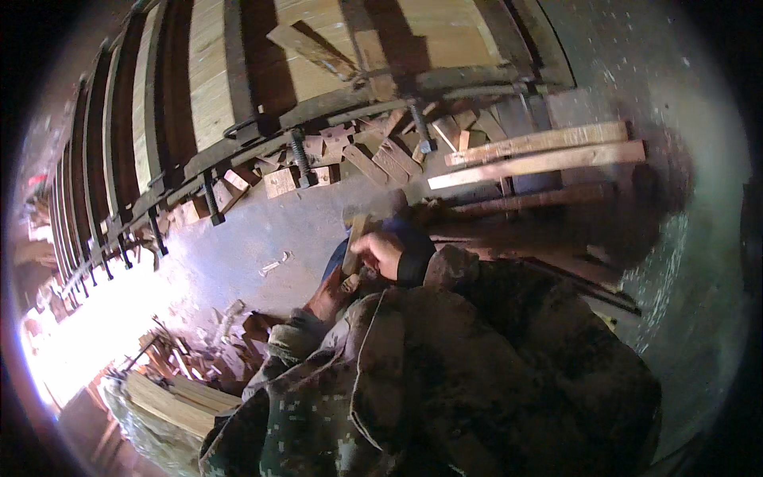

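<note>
A short light-coloured strip of wood stands slanted in front of my body, above my blue trouser legs. My left hand is closed round its lower end. The fingers of my right hand are bent against its side, closer to its upper end, and a dark cuff covers that wrist. Part of the left fingers lies in shadow, and the fingertips of my right hand are hard to make out. Both sleeves are camouflage cloth.
A long metal clamp rack with bars and bolts holds wooden boards across the top. Wood offcuts lie beneath it. Long wooden strips are at the right. More scraps and a wrapped bundle of strips lie lower left, beside bright light.
</note>
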Demonstrator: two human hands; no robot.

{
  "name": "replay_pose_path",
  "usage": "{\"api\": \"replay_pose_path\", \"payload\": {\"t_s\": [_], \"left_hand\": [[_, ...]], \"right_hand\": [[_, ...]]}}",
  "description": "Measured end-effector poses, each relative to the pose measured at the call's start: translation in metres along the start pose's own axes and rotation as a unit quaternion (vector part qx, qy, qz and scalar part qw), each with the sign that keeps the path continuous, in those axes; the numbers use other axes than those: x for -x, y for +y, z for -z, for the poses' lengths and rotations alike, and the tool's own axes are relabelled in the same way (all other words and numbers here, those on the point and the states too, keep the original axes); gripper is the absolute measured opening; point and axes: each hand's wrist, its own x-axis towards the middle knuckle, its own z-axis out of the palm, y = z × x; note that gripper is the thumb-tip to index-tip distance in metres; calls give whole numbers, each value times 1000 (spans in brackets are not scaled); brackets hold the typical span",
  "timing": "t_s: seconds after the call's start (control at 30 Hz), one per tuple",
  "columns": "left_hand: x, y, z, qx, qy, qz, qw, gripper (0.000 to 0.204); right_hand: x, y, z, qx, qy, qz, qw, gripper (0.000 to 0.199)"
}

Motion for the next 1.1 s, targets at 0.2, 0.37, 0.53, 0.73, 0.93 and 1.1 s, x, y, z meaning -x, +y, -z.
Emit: {"api": "replay_pose_path", "payload": {"t_s": [0.2,0.37,0.53,0.73,0.93,1.1], "left_hand": [[-34,25,14,94,-152,48,983,69],[-59,-6,39,-223,-163,-1,961,46],[-74,-13,65,-208,-56,-94,972,26],[-77,10,97,-143,72,-158,974,22],[-64,39,90,-88,141,-57,985,23],[-113,89,52,-120,84,-165,975,12]], "right_hand": [[2,3,82,-462,75,107,877,15],[64,42,193,-386,148,161,896,22],[138,114,209,-234,235,228,915,24],[141,160,155,-431,169,171,870,27],[145,185,148,-458,163,107,867,28],[178,162,193,-453,190,110,864,29]]}}
